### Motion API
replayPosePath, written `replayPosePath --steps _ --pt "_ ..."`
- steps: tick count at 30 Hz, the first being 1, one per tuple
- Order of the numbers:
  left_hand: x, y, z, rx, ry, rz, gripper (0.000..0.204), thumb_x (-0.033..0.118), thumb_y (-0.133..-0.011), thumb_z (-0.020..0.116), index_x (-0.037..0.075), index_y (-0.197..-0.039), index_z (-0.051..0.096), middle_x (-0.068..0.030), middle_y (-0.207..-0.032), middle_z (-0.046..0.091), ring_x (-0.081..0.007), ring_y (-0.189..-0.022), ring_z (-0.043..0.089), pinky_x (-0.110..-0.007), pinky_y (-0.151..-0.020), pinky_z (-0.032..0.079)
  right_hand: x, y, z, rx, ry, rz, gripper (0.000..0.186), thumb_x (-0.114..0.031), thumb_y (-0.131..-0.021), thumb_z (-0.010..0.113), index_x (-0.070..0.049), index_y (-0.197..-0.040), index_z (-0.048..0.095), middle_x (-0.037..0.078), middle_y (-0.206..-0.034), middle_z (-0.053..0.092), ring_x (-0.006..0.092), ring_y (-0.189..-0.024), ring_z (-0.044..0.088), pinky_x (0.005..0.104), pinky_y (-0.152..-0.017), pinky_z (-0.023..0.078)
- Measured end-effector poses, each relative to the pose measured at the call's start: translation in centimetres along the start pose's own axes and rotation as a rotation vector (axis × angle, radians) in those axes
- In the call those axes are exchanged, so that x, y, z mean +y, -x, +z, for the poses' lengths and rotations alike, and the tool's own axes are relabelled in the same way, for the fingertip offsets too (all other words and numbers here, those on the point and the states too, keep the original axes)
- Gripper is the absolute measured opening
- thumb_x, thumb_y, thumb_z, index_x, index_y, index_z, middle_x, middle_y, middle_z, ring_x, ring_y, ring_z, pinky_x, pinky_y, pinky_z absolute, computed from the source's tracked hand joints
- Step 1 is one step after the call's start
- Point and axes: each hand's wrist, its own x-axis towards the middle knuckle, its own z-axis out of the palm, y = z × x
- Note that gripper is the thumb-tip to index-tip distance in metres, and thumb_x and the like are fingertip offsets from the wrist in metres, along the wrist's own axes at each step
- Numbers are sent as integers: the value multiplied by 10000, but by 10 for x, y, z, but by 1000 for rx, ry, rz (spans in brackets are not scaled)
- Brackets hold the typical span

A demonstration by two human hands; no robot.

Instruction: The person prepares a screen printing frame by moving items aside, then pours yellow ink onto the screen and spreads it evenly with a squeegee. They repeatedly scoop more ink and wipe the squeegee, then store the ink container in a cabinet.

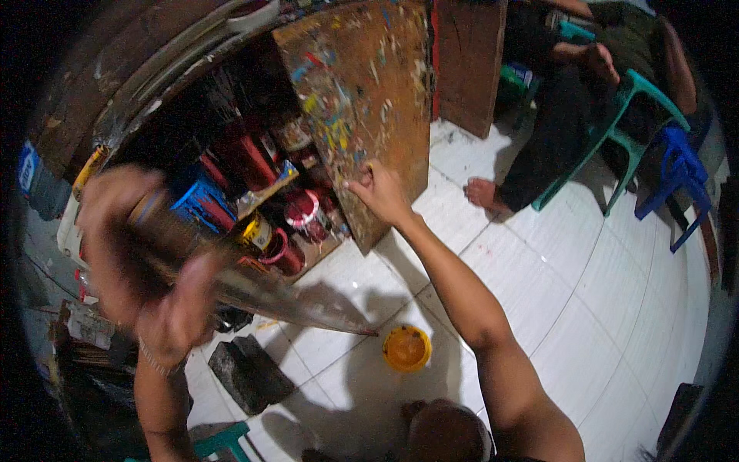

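My left hand (165,300), smeared by motion, is raised at the left with its fingers curved around a see-through, tapering thing (285,302). Its narrow end points right and down to a reddish tip, and its kind is unclear. My right hand (379,192) is up in front of the paint-spattered wooden door (369,92), fingers curled in and thumb alongside. Whatever those fingers pinch, if anything, does not show. Behind my left hand, a cabinet holds a blue paint-streaked can (204,204), a yellow can (258,233) and red-stained containers (302,208).
A small yellow tub (406,349) with brownish contents stands on the white tiled floor (539,262). A dark block (250,373) lies left of it. At upper right a person (554,131) sits beside green (623,138) and blue (677,177) plastic stools or chairs.
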Motion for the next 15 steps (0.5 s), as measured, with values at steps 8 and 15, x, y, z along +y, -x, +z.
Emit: replayPosePath --steps 8,15 --pt "36 97 -131 -407 -72 -403 507 293 -827 622 -18 -1207 493 -207 -1172 546 -331 -1146 489 -433 -1004 369 15 -6 26 -221 130 18 424 -306 -807 728 12 -1069 628 201 -820 674 357 -793 672 441 -724 521" --pt "87 171 -194 -541 -221 -749 534 305 -820 628 -24 -1217 486 -214 -1179 544 -340 -1151 490 -435 -1007 372 16 -9 29 -300 203 25 395 -260 -802 715 31 -1052 620 227 -926 672 357 -888 663 435 -798 511"
